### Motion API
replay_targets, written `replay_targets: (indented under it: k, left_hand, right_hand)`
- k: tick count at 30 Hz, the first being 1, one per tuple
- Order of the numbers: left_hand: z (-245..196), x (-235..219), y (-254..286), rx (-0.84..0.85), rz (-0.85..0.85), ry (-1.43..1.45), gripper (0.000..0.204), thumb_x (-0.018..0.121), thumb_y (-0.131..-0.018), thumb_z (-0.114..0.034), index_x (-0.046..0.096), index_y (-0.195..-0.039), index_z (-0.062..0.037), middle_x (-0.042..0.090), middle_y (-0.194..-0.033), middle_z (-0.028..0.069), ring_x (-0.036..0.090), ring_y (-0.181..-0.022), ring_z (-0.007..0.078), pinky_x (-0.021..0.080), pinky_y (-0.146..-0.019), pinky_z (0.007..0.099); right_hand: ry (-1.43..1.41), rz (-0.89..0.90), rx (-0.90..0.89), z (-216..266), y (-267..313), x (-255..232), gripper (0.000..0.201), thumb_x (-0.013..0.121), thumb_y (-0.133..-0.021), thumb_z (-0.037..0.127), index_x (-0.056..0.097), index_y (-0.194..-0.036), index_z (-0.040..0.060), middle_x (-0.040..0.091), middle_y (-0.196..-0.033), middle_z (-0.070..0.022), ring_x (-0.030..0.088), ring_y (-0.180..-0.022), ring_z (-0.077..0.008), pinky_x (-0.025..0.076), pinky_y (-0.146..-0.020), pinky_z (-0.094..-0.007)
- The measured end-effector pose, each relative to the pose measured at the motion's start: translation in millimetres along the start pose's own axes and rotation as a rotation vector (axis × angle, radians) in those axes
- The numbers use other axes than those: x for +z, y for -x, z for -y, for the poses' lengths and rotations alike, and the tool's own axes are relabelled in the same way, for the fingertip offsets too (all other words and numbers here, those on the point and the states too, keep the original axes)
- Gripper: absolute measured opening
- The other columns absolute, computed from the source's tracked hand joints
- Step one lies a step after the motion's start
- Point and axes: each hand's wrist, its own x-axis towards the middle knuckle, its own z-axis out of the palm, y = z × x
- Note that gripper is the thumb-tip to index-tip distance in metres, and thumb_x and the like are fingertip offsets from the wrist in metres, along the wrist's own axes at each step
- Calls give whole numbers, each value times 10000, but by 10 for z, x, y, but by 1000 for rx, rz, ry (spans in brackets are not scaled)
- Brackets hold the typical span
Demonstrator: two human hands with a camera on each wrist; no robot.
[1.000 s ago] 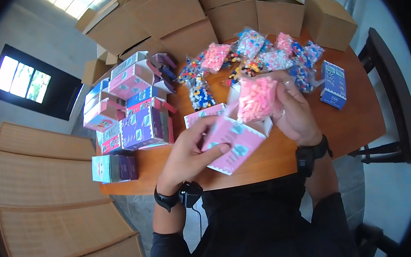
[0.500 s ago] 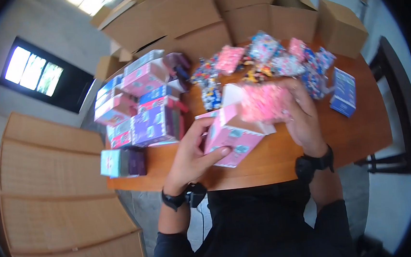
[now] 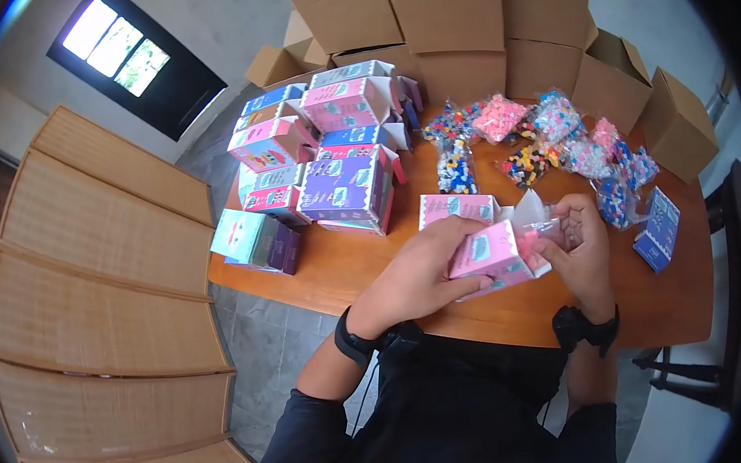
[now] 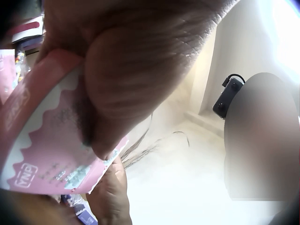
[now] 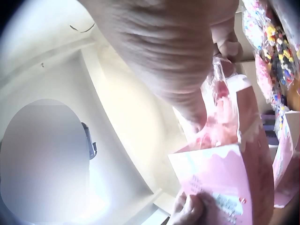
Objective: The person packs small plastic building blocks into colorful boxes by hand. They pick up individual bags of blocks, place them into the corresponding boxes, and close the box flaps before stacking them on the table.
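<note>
My left hand (image 3: 426,271) grips a pink printed carton (image 3: 487,255), thumb on the near side, tilted so its raised-flap open end faces right. In that opening sits a clear plastic bag (image 5: 220,117) of small pink pieces, mostly inside the carton. My right hand (image 3: 587,245) pinches the bag's loose plastic at the mouth, fingers curled. The right wrist view shows its thumb right at the carton's rim. In the left wrist view the carton (image 4: 51,136) fills the space under my left palm. Another pink carton (image 3: 458,207) lies just behind on the table.
Printed cartons (image 3: 345,188) are stacked on the table's left side. Several bags of coloured pieces (image 3: 553,117) lie at the back right, with a blue carton (image 3: 658,231) near the right edge. Large cardboard boxes (image 3: 445,12) line the back.
The bag of pink pieces has gone from above the carton's mouth to mostly inside it. The carton has tipped toward the right, and the head view has shifted.
</note>
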Motion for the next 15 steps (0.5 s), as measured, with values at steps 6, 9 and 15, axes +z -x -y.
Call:
replay_targets:
  k: [6,9,15]
  left_hand:
    - [22,-45,57,-111,-93,158,546,781,-741,-153,506,-1188,-4,567,-996,87,565,-955,167,445,-828,304]
    - [35,-86,77,14,-34,-93,529,772,-738,-147,515,-1180,-11,569,-991,93,569,-912,194,435,-808,308]
    - [8,-184,331,-167,-85,87,541,747,-765,-109,459,-1211,-8,549,-1050,83,535,-1032,171,412,-914,308]
  right_hand:
    - [218,286,-209,221,-28,-9,181,635,-804,6,570,-973,0,643,-893,-124,656,-785,-213,498,-682,-312]
    - [230,564,-144,250,-38,62,188,591,-808,26,615,-990,-10,629,-929,-146,612,-878,-302,474,-787,-376]
    - [321,270,-425,206,-54,91,282,682,-730,46,610,-1000,9,617,-993,-137,577,-852,-308,457,-820,-393]
